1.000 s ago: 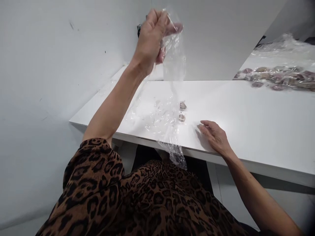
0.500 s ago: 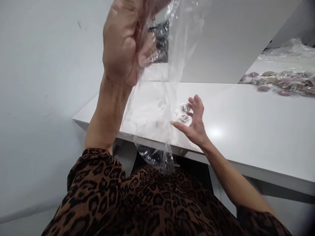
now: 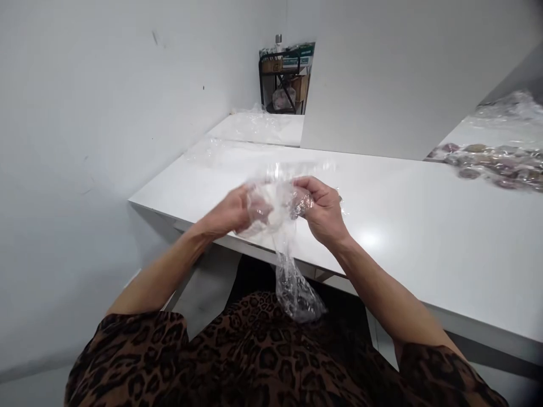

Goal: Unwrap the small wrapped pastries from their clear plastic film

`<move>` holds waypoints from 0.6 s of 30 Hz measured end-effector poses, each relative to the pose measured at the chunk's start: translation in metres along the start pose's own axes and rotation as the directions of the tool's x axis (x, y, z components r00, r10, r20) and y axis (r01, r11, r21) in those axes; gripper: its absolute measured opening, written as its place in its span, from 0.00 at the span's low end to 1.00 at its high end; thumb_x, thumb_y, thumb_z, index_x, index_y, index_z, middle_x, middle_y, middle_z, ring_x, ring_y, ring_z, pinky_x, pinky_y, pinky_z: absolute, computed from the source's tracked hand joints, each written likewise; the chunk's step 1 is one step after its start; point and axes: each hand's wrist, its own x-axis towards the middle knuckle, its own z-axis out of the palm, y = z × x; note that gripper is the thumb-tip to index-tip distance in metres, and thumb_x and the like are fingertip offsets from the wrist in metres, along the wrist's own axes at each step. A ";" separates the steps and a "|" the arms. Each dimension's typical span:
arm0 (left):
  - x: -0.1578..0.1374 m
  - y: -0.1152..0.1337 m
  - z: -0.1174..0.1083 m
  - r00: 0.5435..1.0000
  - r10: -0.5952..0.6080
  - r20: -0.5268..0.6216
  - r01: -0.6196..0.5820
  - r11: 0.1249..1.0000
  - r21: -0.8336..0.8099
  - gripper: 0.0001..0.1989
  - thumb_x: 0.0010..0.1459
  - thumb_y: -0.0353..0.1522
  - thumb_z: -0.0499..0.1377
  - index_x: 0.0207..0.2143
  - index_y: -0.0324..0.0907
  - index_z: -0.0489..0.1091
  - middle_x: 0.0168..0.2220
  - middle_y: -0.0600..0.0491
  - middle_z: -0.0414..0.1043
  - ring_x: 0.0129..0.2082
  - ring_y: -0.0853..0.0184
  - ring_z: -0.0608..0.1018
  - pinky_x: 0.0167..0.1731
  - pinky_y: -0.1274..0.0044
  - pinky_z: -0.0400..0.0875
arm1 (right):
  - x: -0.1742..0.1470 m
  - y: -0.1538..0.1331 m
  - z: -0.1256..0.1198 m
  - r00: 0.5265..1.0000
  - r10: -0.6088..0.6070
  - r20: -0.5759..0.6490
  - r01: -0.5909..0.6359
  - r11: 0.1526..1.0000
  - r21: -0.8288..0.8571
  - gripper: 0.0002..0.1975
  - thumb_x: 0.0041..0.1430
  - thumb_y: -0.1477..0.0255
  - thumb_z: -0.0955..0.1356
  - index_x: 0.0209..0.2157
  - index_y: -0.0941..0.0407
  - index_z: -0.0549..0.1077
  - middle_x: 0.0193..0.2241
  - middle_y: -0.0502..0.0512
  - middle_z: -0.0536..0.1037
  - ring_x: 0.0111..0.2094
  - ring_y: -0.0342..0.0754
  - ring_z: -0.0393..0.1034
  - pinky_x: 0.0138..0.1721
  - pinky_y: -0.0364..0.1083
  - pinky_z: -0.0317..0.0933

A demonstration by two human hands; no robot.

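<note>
A clear plastic bag (image 3: 297, 291) hangs between my hands, its lower end dangling below the table edge in front of my lap. My left hand (image 3: 231, 212) is closed on the bag's upper part, the fingers partly covered by film and blurred. On the other side, my right hand (image 3: 324, 212) pinches the bunched film between thumb and fingers. A shiny crinkled bit lies at its fingertips, and I cannot tell whether it is part of the bag or a small wrapped item. Just past the right knuckles a small wrapped piece (image 3: 341, 201) shows, mostly hidden by the hand.
The white table (image 3: 416, 226) runs along a wall. Loose clear film (image 3: 207, 151) lies at its back left. Several wrapped roundish pieces (image 3: 500, 164) lie at the far right beside a grey panel (image 3: 360, 79). A black shelf rack (image 3: 282, 79) stands behind.
My left hand has come down from high up with the bag to just above the table. My right hand, spread before near two small wrapped pieces, has closed on the film.
</note>
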 end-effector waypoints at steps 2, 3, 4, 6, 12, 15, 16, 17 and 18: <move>-0.001 -0.020 0.007 0.991 -0.079 0.109 0.076 0.997 0.025 0.18 0.49 0.33 0.73 0.40 0.38 0.73 0.25 0.56 0.72 0.19 0.77 0.65 0.18 0.82 0.55 | -0.002 0.002 0.002 1.000 0.018 0.015 -0.018 1.000 0.003 0.10 0.60 0.61 0.73 0.34 0.54 0.77 0.25 0.48 0.70 0.24 0.39 0.59 0.24 0.43 0.59; 0.000 -0.028 0.011 0.984 -0.099 0.151 0.095 0.995 0.028 0.17 0.48 0.34 0.73 0.38 0.38 0.73 0.26 0.55 0.72 0.20 0.77 0.66 0.19 0.82 0.57 | -0.005 0.004 0.001 0.998 0.040 0.049 -0.040 0.999 -0.003 0.11 0.60 0.61 0.73 0.34 0.54 0.77 0.24 0.48 0.70 0.24 0.39 0.59 0.25 0.43 0.59; 0.001 -0.035 0.013 0.981 -0.105 0.163 0.104 0.994 0.021 0.16 0.47 0.34 0.72 0.35 0.38 0.72 0.27 0.55 0.71 0.22 0.76 0.66 0.21 0.82 0.58 | -0.008 0.005 -0.001 0.991 0.078 0.105 -0.076 0.997 -0.018 0.12 0.60 0.60 0.73 0.34 0.54 0.78 0.24 0.48 0.70 0.24 0.40 0.60 0.25 0.44 0.60; 0.004 -0.047 0.011 0.977 -0.140 0.164 0.138 0.990 0.027 0.13 0.47 0.33 0.71 0.31 0.38 0.71 0.26 0.56 0.69 0.23 0.76 0.66 0.22 0.82 0.59 | -0.016 0.005 -0.015 0.950 0.183 0.253 -0.165 0.982 -0.094 0.15 0.61 0.57 0.73 0.37 0.55 0.79 0.26 0.51 0.73 0.27 0.43 0.65 0.30 0.46 0.66; 0.010 -0.054 -0.030 0.979 -0.123 -0.162 0.125 0.992 -0.001 0.14 0.43 0.33 0.73 0.25 0.37 0.72 0.22 0.58 0.67 0.20 0.77 0.64 0.19 0.83 0.57 | -0.024 0.026 -0.115 0.975 0.213 0.066 -0.101 0.683 -0.724 0.32 0.62 0.44 0.68 0.58 0.51 0.74 0.60 0.65 0.73 0.61 0.65 0.65 0.58 0.68 0.64; 0.014 -0.050 -0.039 0.926 -0.060 -0.372 0.018 0.993 -0.116 0.17 0.38 0.34 0.77 0.23 0.38 0.72 0.23 0.57 0.69 0.21 0.76 0.67 0.20 0.82 0.59 | -0.013 0.055 -0.154 0.970 0.241 -0.015 -0.100 0.344 -0.934 0.46 0.57 0.39 0.69 0.68 0.52 0.64 0.70 0.70 0.60 0.69 0.76 0.50 0.63 0.77 0.52; 0.015 -0.049 -0.038 0.907 -0.071 -0.415 0.006 0.988 -0.155 0.17 0.37 0.33 0.77 0.22 0.38 0.72 0.22 0.57 0.68 0.21 0.76 0.67 0.19 0.82 0.59 | -0.010 0.065 -0.159 0.963 0.271 -0.010 -0.088 0.278 -0.957 0.47 0.57 0.39 0.69 0.69 0.53 0.62 0.71 0.71 0.57 0.69 0.77 0.49 0.63 0.77 0.51; 0.016 -0.049 -0.036 0.892 -0.097 -0.442 0.013 0.982 -0.190 0.18 0.36 0.33 0.78 0.22 0.38 0.72 0.22 0.57 0.67 0.21 0.76 0.66 0.19 0.82 0.58 | -0.007 0.074 -0.161 0.956 0.293 0.012 -0.061 0.236 -0.970 0.46 0.59 0.40 0.68 0.69 0.53 0.62 0.70 0.71 0.57 0.68 0.77 0.51 0.63 0.77 0.52; 0.016 -0.050 -0.033 0.880 -0.131 -0.457 0.031 0.975 -0.219 0.18 0.35 0.32 0.78 0.22 0.38 0.72 0.21 0.58 0.66 0.20 0.76 0.66 0.19 0.82 0.58 | -0.004 0.080 -0.160 0.952 0.303 0.047 -0.019 0.212 -0.977 0.42 0.62 0.41 0.66 0.67 0.53 0.64 0.69 0.71 0.59 0.66 0.75 0.54 0.63 0.75 0.53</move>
